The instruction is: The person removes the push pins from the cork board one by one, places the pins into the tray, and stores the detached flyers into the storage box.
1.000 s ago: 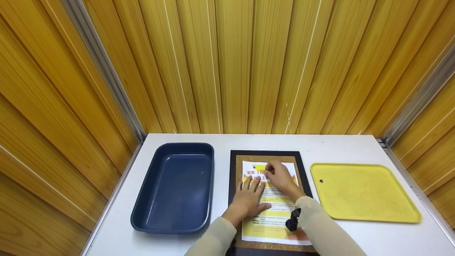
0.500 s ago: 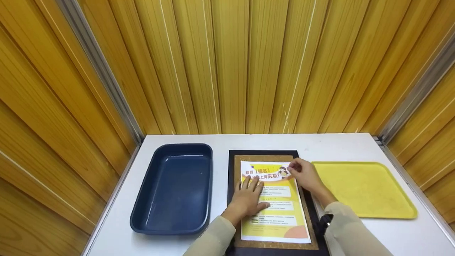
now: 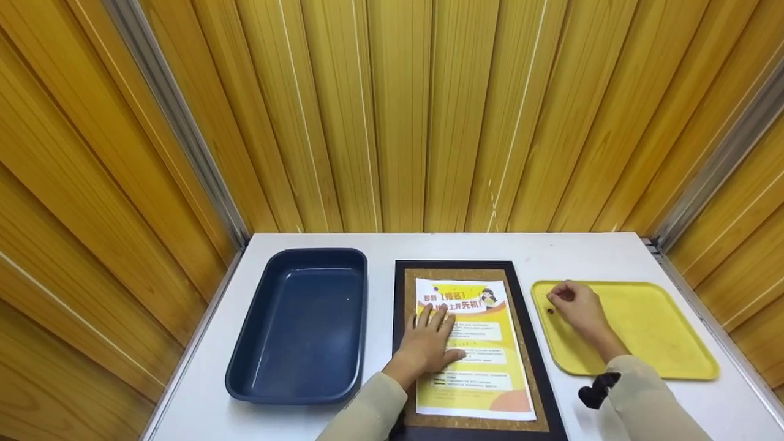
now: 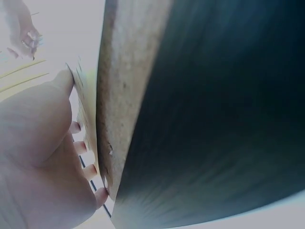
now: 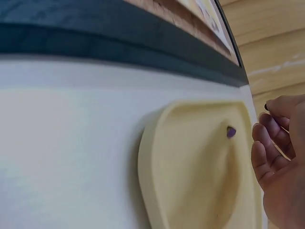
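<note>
My left hand [image 3: 425, 344] rests with spread fingers on a printed yellow and white sheet [image 3: 471, 398]. The sheet lies on a cork board [image 3: 484, 422] with a black frame. A small purple pin [image 3: 435, 289] shows at the sheet's upper left corner. Above the left part of the yellow tray [image 3: 649, 331], my right hand [image 3: 582, 312] has its fingers curled. A small dark pin [image 5: 266, 107] shows at its thumb and fingertips in the right wrist view. Below those fingertips, a purple pin [image 5: 231, 131] lies on the tray.
A deep blue basin [image 3: 312, 331] stands on the white table [image 3: 380, 245] to the left of the board. Wood-patterned panels [image 3: 398, 122] rise behind the table and along both sides.
My right hand has moved right, from the sheet's upper part past its upper right corner to above the yellow tray. The left hand has stayed on the sheet.
</note>
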Available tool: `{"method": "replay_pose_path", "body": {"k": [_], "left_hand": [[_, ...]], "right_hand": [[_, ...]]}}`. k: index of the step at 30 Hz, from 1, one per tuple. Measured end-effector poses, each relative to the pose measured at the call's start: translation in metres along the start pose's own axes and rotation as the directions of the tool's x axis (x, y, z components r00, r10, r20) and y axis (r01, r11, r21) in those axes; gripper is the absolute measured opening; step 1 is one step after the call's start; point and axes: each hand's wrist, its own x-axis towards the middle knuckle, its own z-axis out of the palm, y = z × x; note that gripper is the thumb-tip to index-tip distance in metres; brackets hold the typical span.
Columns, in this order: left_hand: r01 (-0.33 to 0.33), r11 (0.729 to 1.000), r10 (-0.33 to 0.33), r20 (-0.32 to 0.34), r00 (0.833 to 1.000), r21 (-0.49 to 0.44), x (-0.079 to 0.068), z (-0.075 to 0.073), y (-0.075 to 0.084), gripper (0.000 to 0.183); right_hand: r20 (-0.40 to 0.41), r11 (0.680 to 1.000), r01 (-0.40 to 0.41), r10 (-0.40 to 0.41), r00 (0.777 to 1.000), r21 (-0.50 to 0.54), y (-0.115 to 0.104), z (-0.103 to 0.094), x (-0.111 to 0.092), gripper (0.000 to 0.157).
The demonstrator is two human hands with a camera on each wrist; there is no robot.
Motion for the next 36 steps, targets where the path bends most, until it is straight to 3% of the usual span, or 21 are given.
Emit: {"method": "replay_pose_path", "body": {"k": [14,36], "left_hand": [[0.005,1.0,-0.005,0.006,1.0,0.005,0.0,0.003,-0.001,0.083],[0.002,1.0,-0.001,-0.018,1.0,0.02,-0.001,0.002,0.004,0.086]], "right_hand": [[0.012,0.979,-0.195,0.195,0.981,0.06,0.027,0.0,-0.011,0.018],[0.0,0.978,-0.207,0.207,0.978,0.038,0.026,-0.001,-0.011,0.018]]}}
